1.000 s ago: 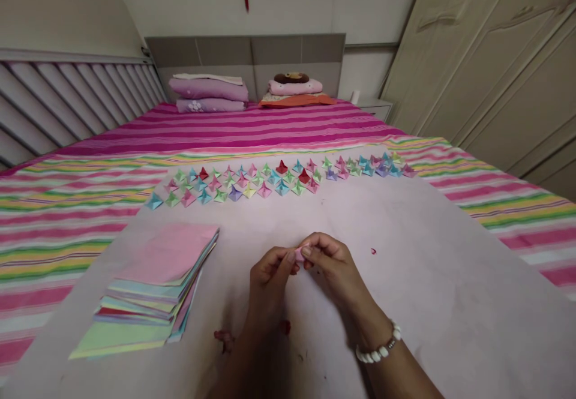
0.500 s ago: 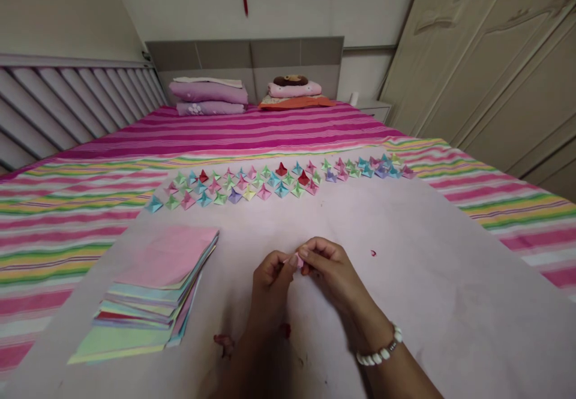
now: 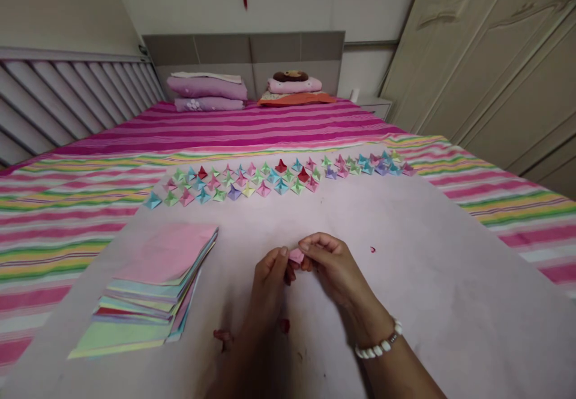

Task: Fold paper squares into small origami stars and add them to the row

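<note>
Fingers (image 3: 315, 254) of both hands are drawn in close over one small folded piece of pink paper (image 3: 296, 256), gripping it from opposite ends. The right hand (image 3: 335, 270) pinches its right end between thumb and index finger; the left hand (image 3: 269, 279) has its thumb against the left end, with other fingertips curled beneath. The folded piece is above the near middle of a pale worktop (image 3: 405, 279), and its exact fold is too small to make out. A white beaded bracelet (image 3: 380, 349) circles the right wrist.

To the left of the hands lies a fanned stack of coloured paper sheets (image 3: 171, 255), pink on top, with blue, yellow, purple, red and green edges showing below. Along the far edge of the worktop stand rows of little pointed paper boats (image 3: 281, 187) in pink, green, blue, purple, yellow and red. A crumpled reddish scrap (image 3: 222, 339) lies just left of the left forearm, a dark red bit (image 3: 284, 326) lies between the forearms, and a tiny red curl (image 3: 372, 249) lies right of the right hand. Striped bedding (image 3: 67, 207) surrounds the worktop.
</note>
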`<state>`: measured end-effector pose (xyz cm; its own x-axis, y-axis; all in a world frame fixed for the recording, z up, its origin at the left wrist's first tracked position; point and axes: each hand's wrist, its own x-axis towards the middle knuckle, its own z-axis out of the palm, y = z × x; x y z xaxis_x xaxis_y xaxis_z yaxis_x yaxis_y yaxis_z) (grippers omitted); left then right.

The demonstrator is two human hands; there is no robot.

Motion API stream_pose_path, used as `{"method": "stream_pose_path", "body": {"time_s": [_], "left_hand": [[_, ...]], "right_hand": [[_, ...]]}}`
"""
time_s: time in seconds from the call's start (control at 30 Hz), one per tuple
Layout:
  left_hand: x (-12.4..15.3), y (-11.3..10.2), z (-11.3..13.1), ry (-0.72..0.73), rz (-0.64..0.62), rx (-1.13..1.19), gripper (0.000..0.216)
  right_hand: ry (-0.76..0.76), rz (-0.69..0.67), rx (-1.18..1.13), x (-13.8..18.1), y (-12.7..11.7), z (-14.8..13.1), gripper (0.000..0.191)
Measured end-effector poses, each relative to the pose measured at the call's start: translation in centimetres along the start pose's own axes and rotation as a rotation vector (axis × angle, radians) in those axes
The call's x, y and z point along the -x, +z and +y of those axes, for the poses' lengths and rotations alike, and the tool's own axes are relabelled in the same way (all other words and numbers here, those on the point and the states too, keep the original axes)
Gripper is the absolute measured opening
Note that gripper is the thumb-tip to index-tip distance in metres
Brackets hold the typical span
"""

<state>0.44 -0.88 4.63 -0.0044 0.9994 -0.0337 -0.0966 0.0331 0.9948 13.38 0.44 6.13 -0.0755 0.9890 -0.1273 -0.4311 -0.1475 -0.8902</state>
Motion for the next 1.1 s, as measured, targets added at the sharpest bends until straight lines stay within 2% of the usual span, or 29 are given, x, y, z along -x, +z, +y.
{"method": "stream_pose_path", "body": {"time_s": [0.07, 0.17, 0.23, 0.3, 0.4, 0.5, 0.67, 0.73, 0.83, 0.9, 1.0, 1.1], "left_hand": [[0.1, 0.0, 0.1, 0.079, 0.082, -0.084, 0.033], [0.2, -0.1, 0.1, 0.275, 0.163, -0.169, 0.019], [0.1, -0.3, 0.0, 0.401, 0.145, -0.218, 0.010], [0.0, -0.4, -0.1, 0.450, 0.093, -0.267, 0.009], [-0.2, -0.3, -0.3, 0.430, 0.054, -0.304, 0.011], [-0.3, -0.3, -0.4, 0.390, 0.068, -0.319, 0.011], [-0.3, -0.4, -0.2, 0.344, 0.069, -0.382, 0.013], [-0.3, -0.5, -0.2, 0.350, 0.075, -0.424, 0.013], [-0.3, -0.7, -0.5, 0.384, 0.069, -0.491, 0.014], [-0.4, -0.7, -0.8, 0.393, 0.055, -0.519, 0.015], [-0.6, -0.7, -1.2, 0.402, 0.029, -0.552, 0.018], [-0.7, -0.7, -1.4, 0.422, 0.015, -0.597, 0.019]], "right_hand": [[0.040, 0.042, -0.029, -0.1, -0.1, -0.1, 0.020], [0.082, 0.100, -0.096, -0.3, -0.4, -0.1, 0.022], [0.101, 0.125, -0.145, -0.4, -0.6, -0.1, 0.023], [0.129, 0.124, -0.173, -0.5, -0.7, 0.0, 0.024], [0.160, 0.103, -0.172, -0.4, -0.7, 0.1, 0.025], [0.154, 0.097, -0.135, -0.3, -0.6, 0.2, 0.026], [0.125, 0.076, 0.025, -0.6, -0.7, 0.6, 0.023], [0.059, 0.082, 0.187, -0.7, -0.9, 0.8, 0.021], [-0.219, 0.138, 0.472, -0.8, -1.2, 1.0, 0.010], [-0.358, 0.111, 0.571, -0.8, -1.3, 1.1, 0.010], [-0.345, 0.015, 0.625, -0.7, -1.2, 1.2, 0.010], [-0.314, -0.013, 0.705, -0.7, -1.1, 1.4, 0.009]]}}
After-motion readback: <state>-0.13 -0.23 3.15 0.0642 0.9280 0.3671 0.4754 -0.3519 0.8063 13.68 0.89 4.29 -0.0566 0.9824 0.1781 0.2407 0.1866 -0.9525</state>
